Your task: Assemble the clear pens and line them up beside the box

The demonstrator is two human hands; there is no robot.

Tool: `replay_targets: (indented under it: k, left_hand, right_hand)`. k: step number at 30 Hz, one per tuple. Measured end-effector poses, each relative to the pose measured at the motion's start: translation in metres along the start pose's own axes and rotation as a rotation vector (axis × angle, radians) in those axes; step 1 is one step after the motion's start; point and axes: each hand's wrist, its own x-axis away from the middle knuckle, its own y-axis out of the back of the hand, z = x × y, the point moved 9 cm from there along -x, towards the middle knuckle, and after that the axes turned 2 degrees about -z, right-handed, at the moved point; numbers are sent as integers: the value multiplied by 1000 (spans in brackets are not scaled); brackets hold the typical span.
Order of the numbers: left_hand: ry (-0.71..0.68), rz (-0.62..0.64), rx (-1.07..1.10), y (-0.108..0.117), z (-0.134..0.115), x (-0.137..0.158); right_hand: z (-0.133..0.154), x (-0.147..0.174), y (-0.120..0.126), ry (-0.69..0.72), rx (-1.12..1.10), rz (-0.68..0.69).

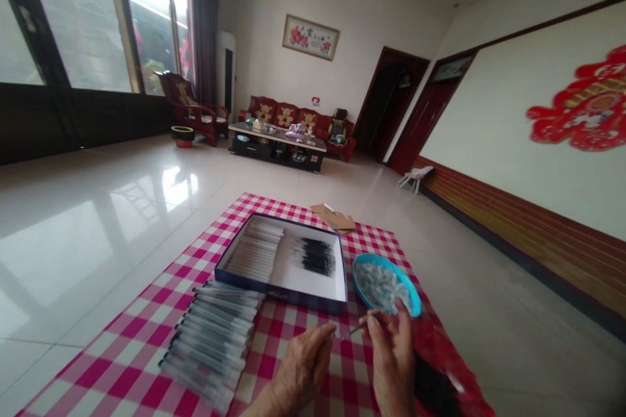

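Observation:
My right hand (394,358) pinches a thin dark pen refill (356,330) between thumb and fingers, pointing left. Close by, my left hand (304,365) has its fingertips pressed together; a small pale bit seems to show there, too blurred to name. Behind them, a shallow blue box (293,292) holds a row of clear pen tubes (252,254) on its left and a bunch of black-tipped refills (317,257) on its right. Many assembled-looking pens (210,339) lie stacked left of my left hand. Beyond my right fingers, a turquoise bowl (417,303) contains small translucent caps (381,283).
A red plastic bag (452,358) with dark contents lies at the table's right edge. Cardboard pieces (335,216) rest behind the box on the checkered tablecloth (141,332). Farther off stand a coffee table (254,146), a wooden sofa, an armchair (195,107) and a small white stool (415,176).

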Motion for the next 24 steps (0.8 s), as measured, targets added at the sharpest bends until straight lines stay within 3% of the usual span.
replay_targets:
  k: [8, 18, 21, 24]
  left_hand:
    - [54, 188, 94, -20, 3, 5]
    - [86, 148, -69, -15, 11, 3]
    - [83, 111, -193, -11, 13, 2]
    - [35, 99, -331, -9, 10, 0]
  right_hand:
    - [-28, 4, 6, 14, -44, -25]
    - [-41, 32, -13, -48, 131, 37]
    - [-37, 36, -21, 33, 216, 96]
    - [-26, 41, -29, 201, 340, 130]
